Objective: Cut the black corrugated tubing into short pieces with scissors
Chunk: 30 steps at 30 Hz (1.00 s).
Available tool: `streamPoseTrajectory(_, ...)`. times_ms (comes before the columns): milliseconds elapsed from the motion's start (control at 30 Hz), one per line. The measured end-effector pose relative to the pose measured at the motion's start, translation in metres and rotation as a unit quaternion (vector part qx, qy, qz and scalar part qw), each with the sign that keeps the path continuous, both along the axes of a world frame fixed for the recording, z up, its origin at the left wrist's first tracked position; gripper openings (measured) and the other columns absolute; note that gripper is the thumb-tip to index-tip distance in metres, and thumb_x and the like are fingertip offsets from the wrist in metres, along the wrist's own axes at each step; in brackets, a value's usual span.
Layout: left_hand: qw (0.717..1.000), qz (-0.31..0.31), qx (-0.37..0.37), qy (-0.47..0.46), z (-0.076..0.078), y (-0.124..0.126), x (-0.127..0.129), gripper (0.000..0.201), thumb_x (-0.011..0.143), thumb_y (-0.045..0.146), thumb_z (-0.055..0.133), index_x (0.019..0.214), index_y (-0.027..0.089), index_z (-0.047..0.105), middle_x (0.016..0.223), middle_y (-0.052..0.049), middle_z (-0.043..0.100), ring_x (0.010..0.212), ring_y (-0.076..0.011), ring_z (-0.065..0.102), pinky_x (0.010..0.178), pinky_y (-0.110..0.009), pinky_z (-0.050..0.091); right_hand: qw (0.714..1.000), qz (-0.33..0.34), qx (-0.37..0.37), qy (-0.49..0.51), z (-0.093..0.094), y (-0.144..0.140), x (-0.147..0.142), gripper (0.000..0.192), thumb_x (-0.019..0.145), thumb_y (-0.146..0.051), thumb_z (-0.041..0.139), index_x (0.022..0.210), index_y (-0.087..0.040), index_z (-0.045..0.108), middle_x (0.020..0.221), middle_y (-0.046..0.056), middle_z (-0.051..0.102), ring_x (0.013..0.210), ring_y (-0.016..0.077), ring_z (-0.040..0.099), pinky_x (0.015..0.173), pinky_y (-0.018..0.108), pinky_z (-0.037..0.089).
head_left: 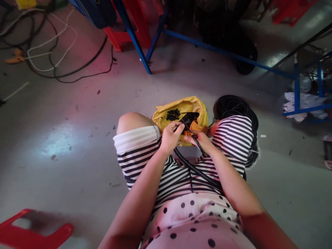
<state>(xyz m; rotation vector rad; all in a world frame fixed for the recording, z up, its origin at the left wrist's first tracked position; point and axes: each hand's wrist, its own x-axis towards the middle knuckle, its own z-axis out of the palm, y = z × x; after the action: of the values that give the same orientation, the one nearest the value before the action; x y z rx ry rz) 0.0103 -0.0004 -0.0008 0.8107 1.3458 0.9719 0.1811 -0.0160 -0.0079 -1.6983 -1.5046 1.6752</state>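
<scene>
My left hand is closed on a black corrugated tube near its end. From there the tube runs down across my lap to the right. My right hand is closed beside it on a slim black thing that reaches up to my left fingertips. Something orange shows above my right fingers; whether it belongs to the held thing or the bag, I cannot tell. Both hands are over the mouth of an open yellow bag. Several short black pieces lie inside it.
By my right knee lies a big coil of black tube. Ahead is a blue metal frame with a red stool behind its leg. Cables and an orange-handled tool lie left; another red stool is lower left.
</scene>
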Motion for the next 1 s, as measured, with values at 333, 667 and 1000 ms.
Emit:
streamPoseTrajectory(333,0.995,-0.048,0.065,0.059,-0.002,-0.002,0.000,0.017,0.083,0.033,0.068,0.086,0.017,0.070,0.080,-0.002,0.070,0.073,-0.0127,0.063,0.068,-0.021,0.047,0.997,-0.011,-0.043,0.066,0.003,-0.001,-0.002,0.045,0.078,-0.061,0.073,0.092,-0.020,0.063,0.074,-0.002,0.056,0.069,0.0159,0.053,0.063,0.028,0.041)
streamPoseTrajectory(667,0.996,-0.066,0.031,0.049,-0.003,0.000,-0.003,0.019,0.083,0.037,0.068,0.083,0.018,0.068,0.064,0.002,0.059,0.059,-0.0111,0.054,0.052,-0.019,0.038,1.000,0.000,-0.008,-0.005,0.009,-0.003,-0.003,0.046,0.083,-0.065,0.065,0.074,-0.021,0.056,0.060,-0.001,0.054,0.059,0.0156,0.050,0.058,0.029,0.037)
streamPoseTrajectory(1000,0.998,-0.060,0.004,0.020,-0.002,0.000,-0.005,0.026,0.081,0.043,0.069,0.082,0.018,0.064,0.054,0.006,0.049,0.048,-0.0085,0.045,0.047,-0.019,0.034,0.999,-0.007,0.017,-0.047,0.007,-0.005,-0.002,0.049,0.078,-0.064,0.071,0.062,-0.022,0.049,0.055,0.000,0.047,0.056,0.0164,0.047,0.053,0.030,0.033)
